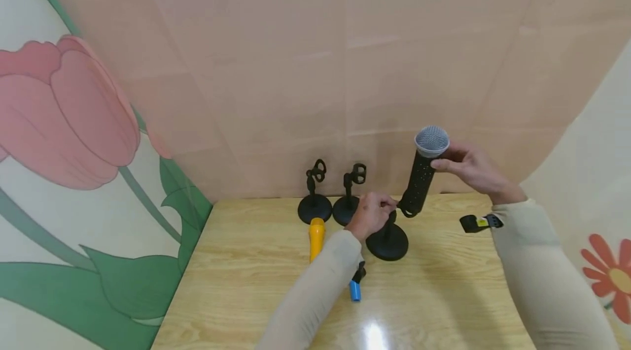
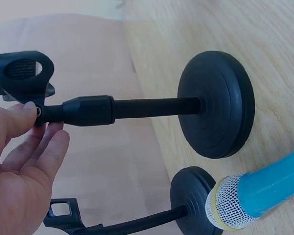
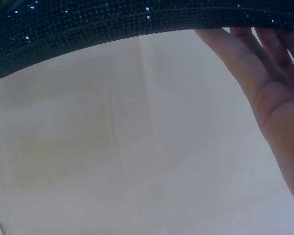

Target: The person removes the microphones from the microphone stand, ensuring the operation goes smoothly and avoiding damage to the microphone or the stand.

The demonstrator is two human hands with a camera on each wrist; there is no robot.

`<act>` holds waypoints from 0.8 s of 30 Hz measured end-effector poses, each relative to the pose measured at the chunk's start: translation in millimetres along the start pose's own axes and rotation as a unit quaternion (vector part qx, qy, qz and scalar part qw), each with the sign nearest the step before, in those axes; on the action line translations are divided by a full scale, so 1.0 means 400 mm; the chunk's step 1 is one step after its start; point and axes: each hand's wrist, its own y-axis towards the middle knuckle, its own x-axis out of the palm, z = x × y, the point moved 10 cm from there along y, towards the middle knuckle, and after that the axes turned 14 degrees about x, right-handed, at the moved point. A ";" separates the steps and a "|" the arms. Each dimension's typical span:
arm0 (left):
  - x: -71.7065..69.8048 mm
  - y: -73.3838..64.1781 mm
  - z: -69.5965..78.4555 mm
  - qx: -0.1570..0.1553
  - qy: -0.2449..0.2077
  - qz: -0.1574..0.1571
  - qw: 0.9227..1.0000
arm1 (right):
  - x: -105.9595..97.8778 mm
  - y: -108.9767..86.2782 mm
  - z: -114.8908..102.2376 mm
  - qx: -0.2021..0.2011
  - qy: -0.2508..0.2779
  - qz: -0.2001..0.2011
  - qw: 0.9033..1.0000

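Observation:
My right hand (image 1: 470, 166) grips a black sparkly microphone (image 1: 419, 183) just below its silver mesh head, holding it upright with a slight tilt over the table. The right wrist view shows its studded handle (image 3: 112, 32) with the fingers close along it. My left hand (image 1: 373, 213) pinches the neck of a black microphone stand (image 1: 388, 241), right under its clip (image 2: 27, 73). The microphone's lower end overlaps that clip in the left wrist view. The stand's round base (image 2: 215, 105) rests on the table.
Two more black stands, a left one (image 1: 314, 207) and a middle one (image 1: 346, 205), stand by the back wall. A yellow microphone (image 1: 317, 237) and a blue microphone (image 1: 355, 291) lie in front, partly hidden by my left forearm. The wooden table (image 1: 227, 273) meets the covered wall (image 1: 276, 92).

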 end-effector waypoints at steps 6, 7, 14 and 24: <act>0.004 -0.001 -0.003 -0.005 0.002 0.005 1.000 | -0.006 0.007 -0.008 -0.008 -0.006 -0.012 1.000; 0.006 -0.001 -0.005 -0.008 -0.001 0.004 1.000 | -0.008 0.006 -0.010 -0.011 -0.006 -0.012 1.000; 0.008 0.004 -0.004 -0.008 0.001 -0.001 1.000 | -0.029 0.006 -0.021 -0.017 0.010 -0.012 1.000; 0.010 0.004 -0.009 -0.020 -0.001 -0.003 1.000 | -0.037 0.006 -0.044 -0.034 0.019 -0.021 0.999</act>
